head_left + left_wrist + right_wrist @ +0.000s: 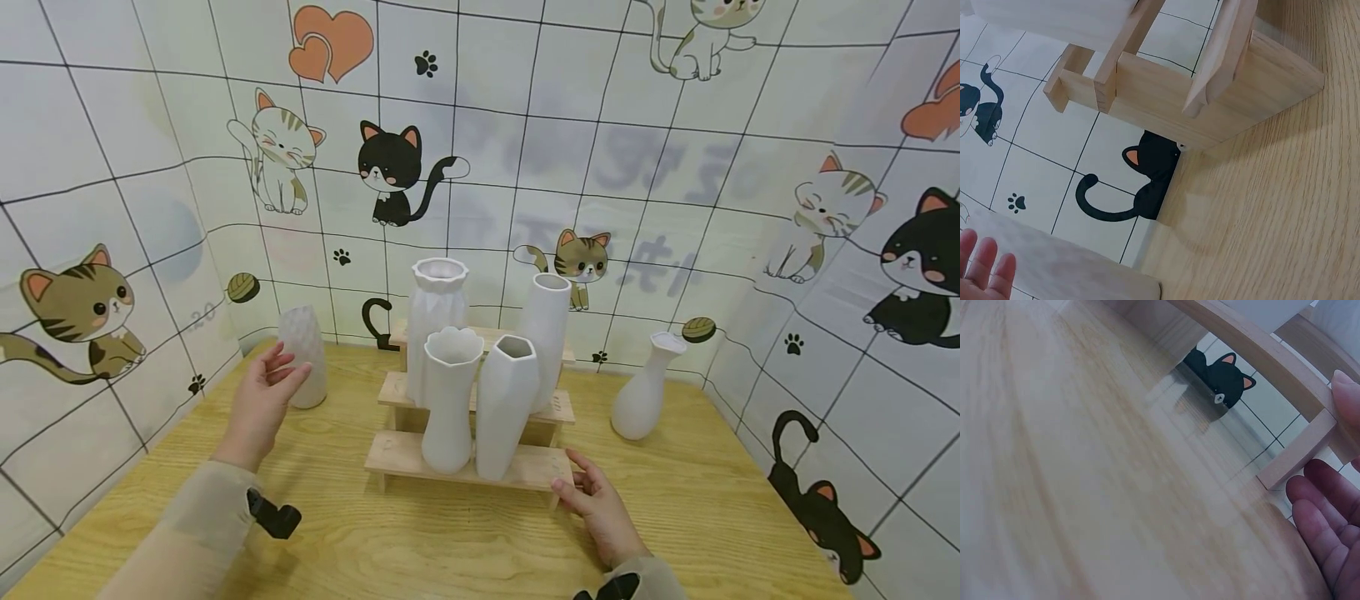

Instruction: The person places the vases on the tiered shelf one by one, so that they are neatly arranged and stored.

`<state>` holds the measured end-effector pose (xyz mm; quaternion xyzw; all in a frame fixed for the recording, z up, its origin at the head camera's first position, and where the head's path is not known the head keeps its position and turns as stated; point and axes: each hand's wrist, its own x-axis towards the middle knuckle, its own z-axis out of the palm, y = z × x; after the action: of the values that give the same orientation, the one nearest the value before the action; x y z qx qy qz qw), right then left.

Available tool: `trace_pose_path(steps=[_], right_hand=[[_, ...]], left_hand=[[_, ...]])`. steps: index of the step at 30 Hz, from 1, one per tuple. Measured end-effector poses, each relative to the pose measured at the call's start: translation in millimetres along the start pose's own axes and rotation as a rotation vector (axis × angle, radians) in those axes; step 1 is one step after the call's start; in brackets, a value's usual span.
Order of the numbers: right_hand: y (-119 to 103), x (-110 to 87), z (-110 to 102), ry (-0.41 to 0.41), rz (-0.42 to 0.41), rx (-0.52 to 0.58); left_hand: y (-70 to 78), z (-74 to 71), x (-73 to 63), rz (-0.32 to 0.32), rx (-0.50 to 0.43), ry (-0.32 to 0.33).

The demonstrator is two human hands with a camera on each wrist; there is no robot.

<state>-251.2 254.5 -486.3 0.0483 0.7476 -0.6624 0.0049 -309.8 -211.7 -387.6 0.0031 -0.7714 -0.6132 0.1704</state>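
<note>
My left hand (pixel 264 385) is at the textured white vase (pixel 303 354) on the left of the table, thumb and fingers spread in front of it. In the left wrist view the straight fingers (pixel 985 265) overlap that vase (pixel 1066 262). My right hand (pixel 596 500) grips the right end of the lowest step of a wooden tiered stand (pixel 397 454). In the right wrist view the thumb (pixel 1346 394) lies on the step's edge, the fingers around its end. Two white vases, one fluted (pixel 450 417) and one faceted (pixel 506 408), stand on the lowest step.
Higher on the stand are a wide-necked white vase (pixel 438 308) and a plain cylindrical one (pixel 550 333). A narrow-necked white vase (pixel 640 408) leans on the table (pixel 315 533) at the right. Behind rises a wall covering (pixel 487 167) printed with cats and grid lines.
</note>
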Motion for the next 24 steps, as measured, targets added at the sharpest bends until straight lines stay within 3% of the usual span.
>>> trace_pose_path(steps=[4, 8, 14, 24], right_hand=[[0.1, -0.3, -0.2, -0.002, -0.002, 0.001], [0.2, -0.6, -0.1, -0.003, -0.004, 0.001], [0.3, -0.3, -0.3, -0.003, -0.006, 0.004], [3.3, 1.5, -1.5, -0.009, -0.012, -0.004]], left_hand=[[-2.1, -2.3, 1.0, -0.042, -0.026, 0.104], [-4.7, -5.3, 2.7, -0.083, -0.025, 0.15], [-8.8, -8.2, 4.5, -0.113, -0.024, 0.187], [-20.2, -5.9, 15.1, -0.185, -0.126, 0.203]])
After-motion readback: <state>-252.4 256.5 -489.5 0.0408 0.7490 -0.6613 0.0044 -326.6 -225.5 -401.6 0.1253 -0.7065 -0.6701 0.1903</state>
